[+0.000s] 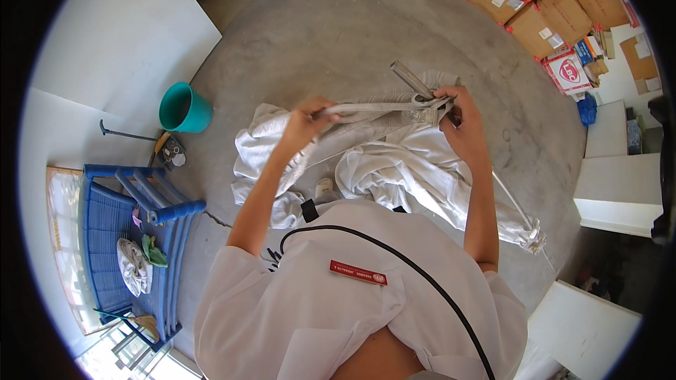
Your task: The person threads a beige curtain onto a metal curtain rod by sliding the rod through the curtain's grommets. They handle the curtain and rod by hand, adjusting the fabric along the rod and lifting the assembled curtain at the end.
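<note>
A large white cloth [412, 172], like a curtain, hangs in folds in front of me and spreads over the floor. My left hand [310, 123] is closed on the cloth's edge band, a pale strip [373, 108] stretched across to the right. My right hand [461, 123] grips the bunched end of that band, beside a grey metal tube [412, 79] whose open end points up and left. Whether the right fingers also hold the tube is hidden. At lower right a thin pale rod [512, 197] runs to a gathered bundle of cloth [533, 237].
A green bucket [186, 108] and a dustpan [170, 150] stand at left, near a blue woven bench [113, 239] with cloths on it. Cardboard boxes [549, 21] are stacked at far right. White cabinets [616, 193] line the right side. Grey concrete floor [317, 35] lies ahead.
</note>
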